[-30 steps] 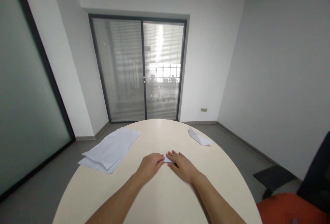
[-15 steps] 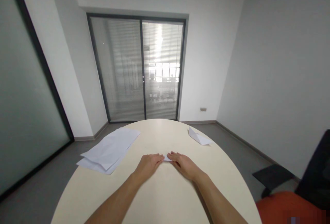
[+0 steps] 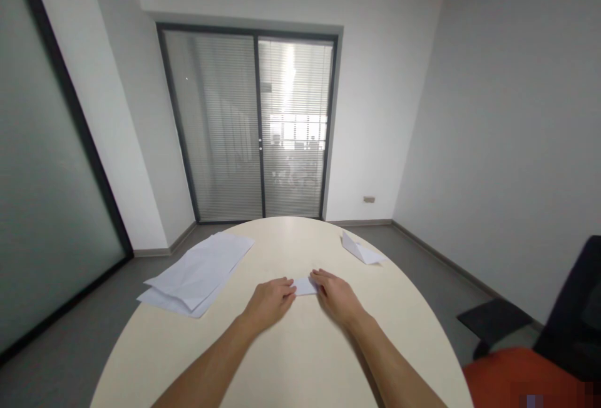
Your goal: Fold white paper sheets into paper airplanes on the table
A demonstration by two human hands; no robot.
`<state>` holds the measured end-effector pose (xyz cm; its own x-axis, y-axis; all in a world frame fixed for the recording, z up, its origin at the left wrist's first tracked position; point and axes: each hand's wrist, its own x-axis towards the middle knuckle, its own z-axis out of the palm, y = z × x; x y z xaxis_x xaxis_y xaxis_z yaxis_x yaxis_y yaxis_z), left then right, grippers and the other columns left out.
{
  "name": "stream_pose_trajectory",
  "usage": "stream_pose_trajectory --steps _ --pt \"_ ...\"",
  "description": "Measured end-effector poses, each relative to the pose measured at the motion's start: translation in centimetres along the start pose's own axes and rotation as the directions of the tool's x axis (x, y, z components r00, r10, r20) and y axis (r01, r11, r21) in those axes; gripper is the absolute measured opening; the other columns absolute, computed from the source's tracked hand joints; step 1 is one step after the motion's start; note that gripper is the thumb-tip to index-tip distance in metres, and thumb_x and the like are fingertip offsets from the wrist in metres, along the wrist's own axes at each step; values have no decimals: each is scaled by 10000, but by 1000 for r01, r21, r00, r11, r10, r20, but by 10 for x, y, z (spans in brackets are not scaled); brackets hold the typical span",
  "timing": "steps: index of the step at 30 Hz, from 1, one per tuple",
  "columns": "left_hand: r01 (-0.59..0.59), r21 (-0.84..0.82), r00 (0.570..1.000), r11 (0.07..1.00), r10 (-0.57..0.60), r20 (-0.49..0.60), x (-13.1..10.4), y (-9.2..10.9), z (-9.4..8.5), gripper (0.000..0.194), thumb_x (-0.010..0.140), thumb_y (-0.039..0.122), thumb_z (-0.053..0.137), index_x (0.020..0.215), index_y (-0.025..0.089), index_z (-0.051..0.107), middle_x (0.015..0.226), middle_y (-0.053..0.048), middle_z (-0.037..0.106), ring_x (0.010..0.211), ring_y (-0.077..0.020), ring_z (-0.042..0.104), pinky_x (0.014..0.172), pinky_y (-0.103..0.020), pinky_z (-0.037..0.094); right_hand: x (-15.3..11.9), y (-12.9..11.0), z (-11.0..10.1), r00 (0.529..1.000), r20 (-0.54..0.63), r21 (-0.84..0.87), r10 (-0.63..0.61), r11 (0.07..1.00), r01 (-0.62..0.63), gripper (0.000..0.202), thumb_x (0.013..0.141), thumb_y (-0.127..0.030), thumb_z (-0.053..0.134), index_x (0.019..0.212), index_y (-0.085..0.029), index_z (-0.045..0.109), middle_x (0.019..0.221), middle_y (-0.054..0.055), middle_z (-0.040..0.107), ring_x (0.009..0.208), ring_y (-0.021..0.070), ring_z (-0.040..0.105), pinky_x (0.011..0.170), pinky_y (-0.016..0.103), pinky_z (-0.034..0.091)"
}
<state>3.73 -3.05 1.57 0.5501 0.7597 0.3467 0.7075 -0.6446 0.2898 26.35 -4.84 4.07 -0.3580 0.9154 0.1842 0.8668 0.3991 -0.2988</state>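
White paper (image 3: 305, 286) shows wider between the hands (image 3: 270, 301) (image 3: 339, 299) than before.

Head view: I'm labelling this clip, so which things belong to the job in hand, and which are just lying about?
In use:
small white paper
left hand, at its left end
right hand, at its right end
round table, beneath

Apparently lying about:
loose paper sheets, left
folded paper, far right
orange-seated chair

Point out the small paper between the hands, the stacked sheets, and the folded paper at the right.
Small paper (image 3: 305, 286), head view: its exposed middle.
Stacked sheets (image 3: 204, 268), head view: the top sheet's middle.
Folded paper (image 3: 367, 255), head view: its lower, flatter part.
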Motion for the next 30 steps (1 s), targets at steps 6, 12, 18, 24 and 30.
stream_pose_trajectory --steps 6,12,18,24,30 --pt "-41 -25 999 999 41 14 -1 5 0 363 898 253 518 1243 262 629 1322 -14 607 1254 -191 524 1078 -335 395 -3 -18 15 976 189 106 -112 990 93 648 977 -570 197 1508 -208 281 1583 85 220 1467 272 158 1184 503 127" --pt "47 -17 997 999 -46 59 -1 4 8 403 985 331 377 1330 221 554 1431 -67 498 1333 -203 442 1114 -383 338 -3 -8 15 970 233 25 63 997 -70 735 951 -633 150 1531 -182 192 1603 74 116 1479 283 58 1188 496 89" --pt "77 88 989 993 -88 118 -1 3 13 524 1009 432 283 1434 156 417 1526 -130 332 1421 -242 285 1150 -432 244 -2 6 17 961 222 -27 167 986 -165 731 945 -644 143 1532 -210 191 1607 61 84 1479 288 37 1179 522 76" --pt "183 178 974 967 -203 97 1 4 17 563 999 401 263 1451 82 370 1537 -181 279 1435 -288 236 1154 -497 209 -3 9 17 964 200 -30 174 985 -172 690 961 -610 156 1528 -222 212 1607 69 115 1476 300 55 1176 514 92" --pt "228 242 965 943 -252 76 3 5 17 513 977 286 269 1428 84 407 1512 -182 338 1419 -287 284 1147 -531 207 -5 12 13 972 172 -22 158 987 -156 632 977 -551 193 1520 -231 244 1603 76 155 1474 307 88 1164 530 123"
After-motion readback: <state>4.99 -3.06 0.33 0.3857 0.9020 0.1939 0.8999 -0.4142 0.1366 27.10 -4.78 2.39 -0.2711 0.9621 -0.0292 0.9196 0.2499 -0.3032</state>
